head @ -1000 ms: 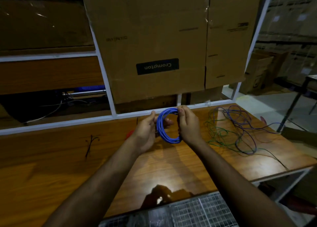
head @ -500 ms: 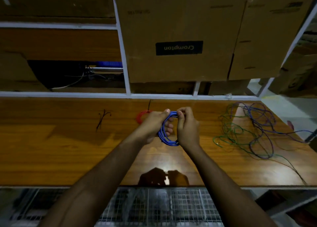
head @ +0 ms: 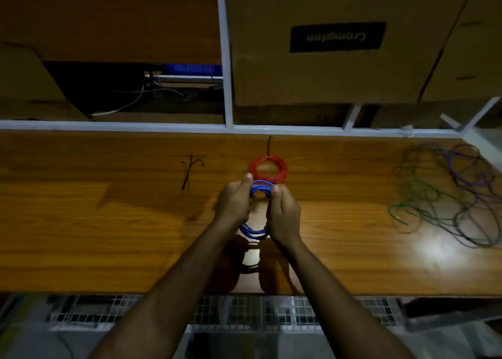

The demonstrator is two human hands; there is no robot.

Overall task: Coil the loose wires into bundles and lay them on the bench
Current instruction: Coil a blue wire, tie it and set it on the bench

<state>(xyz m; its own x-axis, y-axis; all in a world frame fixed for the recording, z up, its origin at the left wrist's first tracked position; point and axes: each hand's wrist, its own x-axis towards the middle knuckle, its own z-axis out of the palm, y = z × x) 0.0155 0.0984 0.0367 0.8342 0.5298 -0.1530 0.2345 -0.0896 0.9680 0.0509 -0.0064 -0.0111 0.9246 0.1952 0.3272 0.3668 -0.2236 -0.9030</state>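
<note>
Two hands hold one blue wire coil (head: 260,193) between them, above the middle of the wooden bench (head: 108,222). The left hand (head: 235,203) grips the left side of the coil, its thumb is stretched up along the outside and the other fingers are curled around the strands. The right hand (head: 284,216) grips the right side with its fingers curled and pressed together. The upper arc of the coil shows between the thumbs and the lower arc shows below the palms; I cannot tell whether the coil touches the bench.

Just behind the blue coil, a red wire coil (head: 269,168) lies flat on the bench. A black cable tie (head: 269,146) sticks out from its far edge. More black cable ties (head: 190,171) lie to the left, apart from the coils. On the right end of the bench a loose tangle of green and purple wires (head: 448,193) is spread out, well apart from the hands. Behind the bench stands a cardboard box (head: 326,68) with a black "Crompton" label, upside down.
</note>
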